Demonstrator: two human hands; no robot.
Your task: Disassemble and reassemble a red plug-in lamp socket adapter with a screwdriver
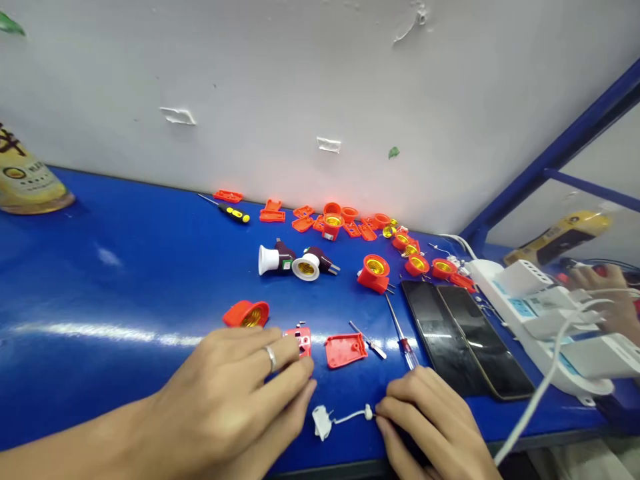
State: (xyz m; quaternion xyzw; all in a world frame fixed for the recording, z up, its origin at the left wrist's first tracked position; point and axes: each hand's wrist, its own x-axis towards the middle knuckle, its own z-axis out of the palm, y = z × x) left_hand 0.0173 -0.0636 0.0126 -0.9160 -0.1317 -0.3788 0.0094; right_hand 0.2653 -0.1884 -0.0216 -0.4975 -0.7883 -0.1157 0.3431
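A: How are the two hands?

B: They are apart from each other. The left hand point(245, 397), with a silver ring point(271, 359), bends its fingers over the edge of a flat red plastic piece with holes point(305, 340); I cannot tell if it grips it. The right hand point(435, 420) has its fingertips at the end of a thin white wire point(350, 418); whether they pinch, I also cannot tell.

A: And this wire, where is it?

B: On the blue table point(150, 280), between the hands. Its left end meets a small white plastic part point(322, 423).

A: What is near?

B: Beyond the left hand, a red plastic lamp socket with gold-coloured thread point(243, 313). Beyond the wire, a shallow red plastic shell point(345, 351). Beyond the right hand, a screwdriver with clear and red handle point(409, 355), near two black phones point(445, 340).

A: And farther?

B: Two brown-and-white lamp sockets point(269, 260), and a white power strip point(533, 333) at the right.
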